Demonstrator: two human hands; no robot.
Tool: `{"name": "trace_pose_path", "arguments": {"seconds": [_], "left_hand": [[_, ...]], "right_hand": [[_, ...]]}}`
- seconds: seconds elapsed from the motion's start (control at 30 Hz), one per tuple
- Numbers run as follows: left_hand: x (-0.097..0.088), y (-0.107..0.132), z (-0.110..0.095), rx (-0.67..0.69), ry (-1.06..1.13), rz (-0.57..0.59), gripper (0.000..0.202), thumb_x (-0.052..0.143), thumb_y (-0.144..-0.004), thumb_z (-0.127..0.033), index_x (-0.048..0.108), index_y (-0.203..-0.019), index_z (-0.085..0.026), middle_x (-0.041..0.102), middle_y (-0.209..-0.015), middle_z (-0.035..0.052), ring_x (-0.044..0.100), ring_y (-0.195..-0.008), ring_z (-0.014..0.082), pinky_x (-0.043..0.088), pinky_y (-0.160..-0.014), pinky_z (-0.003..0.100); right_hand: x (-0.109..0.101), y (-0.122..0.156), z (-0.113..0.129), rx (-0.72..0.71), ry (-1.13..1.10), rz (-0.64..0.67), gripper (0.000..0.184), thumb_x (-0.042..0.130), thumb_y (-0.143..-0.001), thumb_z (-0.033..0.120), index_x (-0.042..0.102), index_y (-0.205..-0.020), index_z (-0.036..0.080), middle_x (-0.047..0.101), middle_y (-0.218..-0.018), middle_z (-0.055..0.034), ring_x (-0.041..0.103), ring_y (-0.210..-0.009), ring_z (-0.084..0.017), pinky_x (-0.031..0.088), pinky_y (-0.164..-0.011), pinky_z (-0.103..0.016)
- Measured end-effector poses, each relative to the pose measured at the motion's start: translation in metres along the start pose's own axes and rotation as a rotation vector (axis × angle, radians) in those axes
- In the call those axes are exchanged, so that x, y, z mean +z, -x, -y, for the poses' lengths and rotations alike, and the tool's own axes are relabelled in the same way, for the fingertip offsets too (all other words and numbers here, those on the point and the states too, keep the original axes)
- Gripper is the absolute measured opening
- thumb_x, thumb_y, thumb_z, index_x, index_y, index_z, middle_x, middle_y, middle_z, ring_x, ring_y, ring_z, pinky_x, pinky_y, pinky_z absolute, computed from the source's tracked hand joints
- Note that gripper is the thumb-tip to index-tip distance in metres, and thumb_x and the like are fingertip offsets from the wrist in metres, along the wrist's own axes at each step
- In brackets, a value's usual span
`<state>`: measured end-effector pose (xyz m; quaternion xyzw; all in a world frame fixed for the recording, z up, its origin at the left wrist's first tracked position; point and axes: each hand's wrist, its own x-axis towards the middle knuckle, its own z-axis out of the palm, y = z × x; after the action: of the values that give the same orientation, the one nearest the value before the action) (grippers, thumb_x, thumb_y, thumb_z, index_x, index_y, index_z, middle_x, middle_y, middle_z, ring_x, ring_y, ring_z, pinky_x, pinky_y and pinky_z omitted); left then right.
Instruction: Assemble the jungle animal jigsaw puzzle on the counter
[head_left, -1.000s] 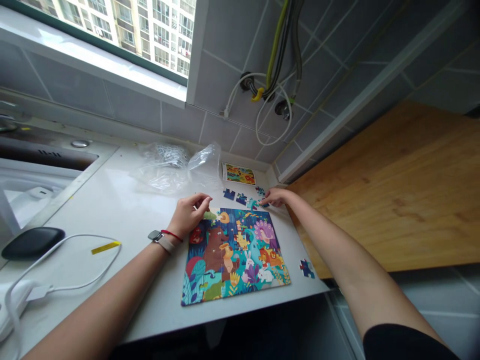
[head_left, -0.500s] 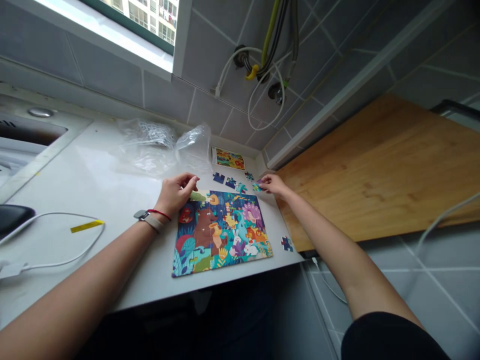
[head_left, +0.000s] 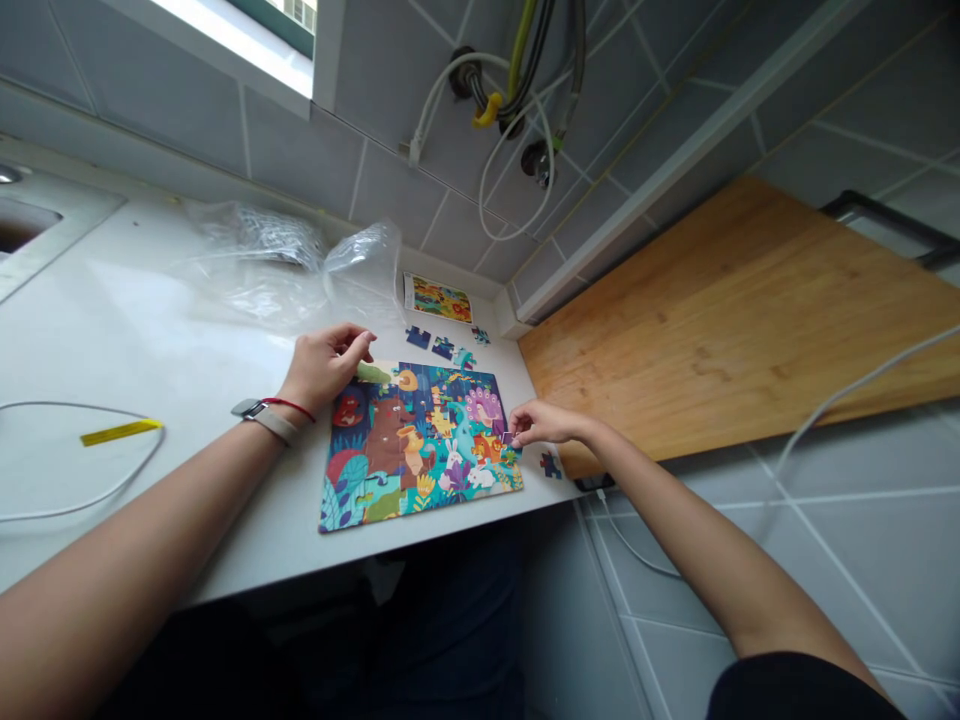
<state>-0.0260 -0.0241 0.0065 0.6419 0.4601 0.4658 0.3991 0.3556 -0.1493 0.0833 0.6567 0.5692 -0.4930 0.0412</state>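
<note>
A colourful animal jigsaw puzzle (head_left: 390, 440), largely filled in, lies on the white counter. At its right edge, my right hand (head_left: 544, 424) pinches a small puzzle piece (head_left: 508, 438), partly covered by the fingers. My left hand (head_left: 324, 365) rests by the puzzle's upper left corner, beside a pale green patch (head_left: 373, 372). Its fingers are curled in with the thumb close to them, and whatever may be between them is hidden. Loose pieces lie behind the puzzle, among them a dark blue piece (head_left: 418, 338) and a teal piece (head_left: 465, 357). Another loose piece (head_left: 550, 465) sits right of it.
A small picture card (head_left: 441, 299) lies near the back wall, with clear plastic bags (head_left: 277, 265) to its left. Along the right side runs a wooden board (head_left: 720, 330). A white cable (head_left: 142, 440) with a yellow tag crosses the counter at left.
My right hand has come from the loose pieces behind the puzzle toward its right edge, carrying a piece. My left hand stays by the upper left corner. The camera view has shifted.
</note>
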Motion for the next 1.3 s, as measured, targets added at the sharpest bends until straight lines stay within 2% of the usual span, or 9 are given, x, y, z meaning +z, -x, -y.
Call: {"name": "trace_pose_path", "arguments": {"seconds": [0.2,0.37,0.53,1.0,1.1,1.2,1.23,1.27,1.3], "left_hand": [[0.000,0.001,-0.001,-0.019,0.012,-0.002,0.038,0.060,-0.085,-0.053,0.077,-0.087,-0.019,0.074,-0.069,0.0029,0.062,-0.054,0.0153,0.047,-0.054,0.024],[-0.001,0.000,-0.001,-0.017,0.013,0.003,0.038,0.059,-0.084,-0.053,0.076,-0.086,-0.019,0.074,-0.068,0.0030,0.062,-0.054,0.0157,0.047,-0.054,0.025],[-0.001,0.000,-0.005,-0.021,0.016,0.007,0.038,0.059,-0.083,-0.053,0.075,-0.084,-0.020,0.074,-0.067,0.0030,0.062,-0.052,0.0159,0.047,-0.054,0.025],[0.000,0.001,-0.003,-0.019,0.000,0.018,0.039,0.058,-0.084,-0.054,0.076,-0.087,-0.019,0.075,-0.070,0.0039,0.063,-0.054,0.0156,0.046,-0.052,0.024],[-0.001,0.001,-0.002,-0.012,-0.001,0.009,0.038,0.058,-0.085,-0.053,0.076,-0.087,-0.020,0.075,-0.070,0.0038,0.063,-0.054,0.0159,0.047,-0.052,0.024],[-0.001,0.000,-0.002,-0.012,0.000,0.000,0.038,0.058,-0.085,-0.053,0.076,-0.086,-0.020,0.076,-0.070,0.0034,0.063,-0.054,0.0160,0.048,-0.053,0.024],[0.000,0.000,-0.003,-0.012,-0.001,0.002,0.037,0.058,-0.085,-0.053,0.076,-0.086,-0.020,0.076,-0.069,0.0033,0.063,-0.054,0.0158,0.048,-0.054,0.024],[0.000,0.000,-0.003,-0.009,-0.006,0.006,0.037,0.058,-0.085,-0.053,0.076,-0.086,-0.020,0.075,-0.069,0.0031,0.063,-0.053,0.0157,0.047,-0.054,0.024],[0.000,0.000,-0.003,-0.004,-0.013,0.011,0.037,0.058,-0.085,-0.053,0.076,-0.086,-0.020,0.075,-0.069,0.0028,0.062,-0.053,0.0156,0.047,-0.054,0.025]], "right_hand": [[0.004,-0.005,0.002,-0.012,0.082,-0.014,0.044,0.093,-0.057,0.048,0.070,-0.079,0.018,0.069,-0.072,0.0013,0.062,-0.070,-0.016,0.047,-0.068,-0.027],[0.012,-0.002,-0.002,-0.007,0.178,-0.155,0.046,0.097,-0.053,0.036,0.065,-0.083,0.020,0.067,-0.077,0.0020,0.059,-0.072,-0.016,0.044,-0.067,-0.026],[0.021,-0.001,-0.006,0.004,0.254,-0.266,0.045,0.095,-0.060,0.035,0.058,-0.082,0.021,0.066,-0.081,0.0018,0.058,-0.073,-0.016,0.042,-0.065,-0.025],[0.020,-0.007,0.014,0.089,0.505,-0.245,0.049,0.097,-0.061,0.043,0.054,-0.066,0.022,0.063,-0.067,0.0030,0.055,-0.066,-0.016,0.030,-0.058,-0.026],[0.018,0.007,0.016,0.119,0.557,-0.242,0.042,0.089,-0.074,0.049,0.058,-0.068,0.021,0.066,-0.070,0.0002,0.058,-0.068,-0.017,0.032,-0.059,-0.027],[0.015,0.032,0.008,0.181,0.609,-0.253,0.026,0.077,-0.088,0.041,0.065,-0.078,0.020,0.072,-0.079,-0.0035,0.064,-0.074,-0.019,0.038,-0.063,-0.027],[0.015,0.041,0.004,0.209,0.631,-0.263,0.019,0.077,-0.087,0.035,0.067,-0.086,0.020,0.074,-0.085,-0.0050,0.066,-0.079,-0.020,0.041,-0.065,-0.027],[0.016,0.049,-0.001,0.238,0.657,-0.273,0.019,0.081,-0.084,0.031,0.069,-0.094,0.019,0.075,-0.092,-0.0069,0.069,-0.085,-0.022,0.043,-0.068,-0.027],[0.017,0.057,-0.006,0.264,0.684,-0.280,0.028,0.085,-0.078,0.027,0.069,-0.101,0.019,0.075,-0.101,-0.0090,0.070,-0.093,-0.025,0.044,-0.072,-0.028]]}}
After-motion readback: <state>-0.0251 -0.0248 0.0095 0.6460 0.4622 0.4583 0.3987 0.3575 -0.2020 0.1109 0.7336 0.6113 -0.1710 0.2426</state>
